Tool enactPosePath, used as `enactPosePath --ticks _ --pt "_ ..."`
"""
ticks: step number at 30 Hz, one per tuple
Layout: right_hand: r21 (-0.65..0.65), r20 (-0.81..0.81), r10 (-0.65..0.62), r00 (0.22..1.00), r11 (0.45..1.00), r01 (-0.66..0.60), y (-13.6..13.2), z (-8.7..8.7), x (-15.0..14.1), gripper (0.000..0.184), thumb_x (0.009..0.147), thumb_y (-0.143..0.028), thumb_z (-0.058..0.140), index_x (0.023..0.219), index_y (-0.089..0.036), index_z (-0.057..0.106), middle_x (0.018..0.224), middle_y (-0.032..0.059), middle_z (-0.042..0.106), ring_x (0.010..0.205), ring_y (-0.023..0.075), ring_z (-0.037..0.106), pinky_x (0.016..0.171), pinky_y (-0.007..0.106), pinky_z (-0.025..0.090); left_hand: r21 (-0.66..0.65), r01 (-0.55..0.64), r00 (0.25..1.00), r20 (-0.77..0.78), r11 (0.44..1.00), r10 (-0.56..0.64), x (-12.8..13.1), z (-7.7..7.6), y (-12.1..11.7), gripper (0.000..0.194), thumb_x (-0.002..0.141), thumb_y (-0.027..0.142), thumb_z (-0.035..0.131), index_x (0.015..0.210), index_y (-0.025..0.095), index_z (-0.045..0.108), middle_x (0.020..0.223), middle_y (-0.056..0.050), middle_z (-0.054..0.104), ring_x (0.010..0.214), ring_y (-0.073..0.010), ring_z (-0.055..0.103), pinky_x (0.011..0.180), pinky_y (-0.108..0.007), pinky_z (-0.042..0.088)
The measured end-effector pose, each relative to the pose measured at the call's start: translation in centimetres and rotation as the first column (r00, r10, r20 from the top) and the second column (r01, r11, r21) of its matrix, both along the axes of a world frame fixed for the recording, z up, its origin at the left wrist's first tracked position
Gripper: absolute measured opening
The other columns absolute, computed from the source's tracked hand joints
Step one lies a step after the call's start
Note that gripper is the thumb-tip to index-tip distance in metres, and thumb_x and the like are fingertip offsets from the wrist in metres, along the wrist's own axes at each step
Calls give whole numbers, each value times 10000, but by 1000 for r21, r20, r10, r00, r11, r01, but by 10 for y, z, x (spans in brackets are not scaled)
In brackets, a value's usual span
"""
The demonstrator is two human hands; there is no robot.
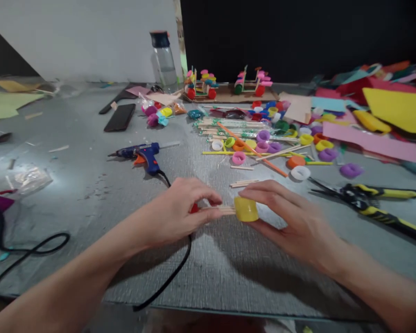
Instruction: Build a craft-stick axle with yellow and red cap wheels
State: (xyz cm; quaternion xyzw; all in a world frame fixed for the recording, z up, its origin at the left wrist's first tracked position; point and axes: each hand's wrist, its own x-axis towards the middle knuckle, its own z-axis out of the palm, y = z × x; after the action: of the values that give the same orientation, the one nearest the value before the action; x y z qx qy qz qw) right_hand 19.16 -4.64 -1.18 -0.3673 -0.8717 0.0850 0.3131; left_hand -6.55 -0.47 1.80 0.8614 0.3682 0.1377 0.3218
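Between my hands, above the grey table (pixel 222 277), is a short bundle of pale wooden sticks (pixel 226 211). My left hand (pixel 180 208) pinches the sticks between thumb and fingers. Behind those fingers a bit of a red cap (pixel 194 208) shows; the rest of it is hidden. My right hand (pixel 291 217) is closed around a yellow bottle cap (pixel 246 209) at the right end of the sticks. Whether the cap is joined to the sticks I cannot tell. Just beyond my right hand lie several short cut sticks (pixel 243 184).
A blue glue gun (pixel 143 155) lies left, its black cord (pixel 180 266) running under my left arm. Yellow-black pliers (pixel 362 199) rest at right. Colored caps (pixel 262 136) and sticks spread behind. Farther back stand a bottle (pixel 165 64), a phone (pixel 120 117) and small model vehicles (pixel 201 85).
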Motion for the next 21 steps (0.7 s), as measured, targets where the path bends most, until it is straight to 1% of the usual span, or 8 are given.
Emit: enactPosePath --ticks 2,4,6,8,12,17,19,21 --pt "33 2 -2 1000 999 2 1 1 -3 356 971 -164 622 1304 -255 536 1251 127 664 1137 254 688 928 430 609 -77 6 999 34 997 -4 -1 1 2 193 939 382 637 987 246 766 934 -18 736 907 -201 656 839 -314 456" --pt "52 0 0 1000 999 0 2 1 -6 361 971 -155 619 1307 -254 533 1243 128 666 1130 253 689 919 426 609 -215 -6 998 56 977 19 -3 3 4 208 923 392 633 933 230 763 830 -2 703 744 -154 622 706 -268 448" --pt "50 -16 1 1000 999 0 4 1 -9 355 971 -158 620 1300 -253 527 1234 123 671 1133 253 687 920 430 604 -361 -23 995 80 932 55 -5 5 5 219 902 396 636 896 208 747 717 23 640 616 -113 547 594 -230 402" --pt "34 -44 -11 999 999 12 6 0 -12 352 966 -168 636 1285 -265 524 1212 106 685 1125 252 689 925 440 599 -452 -30 989 114 892 91 -7 6 6 229 876 405 653 857 190 731 630 46 566 550 -89 478 533 -210 355" --pt "21 -59 -53 997 998 55 10 0 -17 301 955 -196 668 1222 -275 554 1198 91 677 1131 257 676 944 459 579 -500 -52 976 158 864 150 -11 4 7 252 864 424 671 803 181 697 570 61 513 486 -68 428 479 -196 312" --pt "90 34 -167 985 982 164 24 6 -10 250 944 -227 672 1182 -238 595 1194 118 662 1141 304 657 933 490 565 -526 -81 964 176 846 201 -20 6 11 301 853 468 694 783 175 685 570 54 509 478 -66 423 454 -194 284" --pt "75 67 -218 974 974 213 30 10 -9 267 929 -218 676 1183 -235 598 1180 120 680 1133 321 662 924 503 560 -510 -62 952 229 858 205 -23 10 12 319 841 486 715 781 173 705 592 49 523 500 -63 427 473 -192 300" --pt "25 77 -231 970 973 230 35 13 -15 292 912 -210 681 1191 -234 597 1178 119 696 1110 324 671 922 511 552 -519 -58 930 282 853 235 -27 15 14 291 821 460 737 791 170 727 607 45 534 515 -60 427 491 -193 314"
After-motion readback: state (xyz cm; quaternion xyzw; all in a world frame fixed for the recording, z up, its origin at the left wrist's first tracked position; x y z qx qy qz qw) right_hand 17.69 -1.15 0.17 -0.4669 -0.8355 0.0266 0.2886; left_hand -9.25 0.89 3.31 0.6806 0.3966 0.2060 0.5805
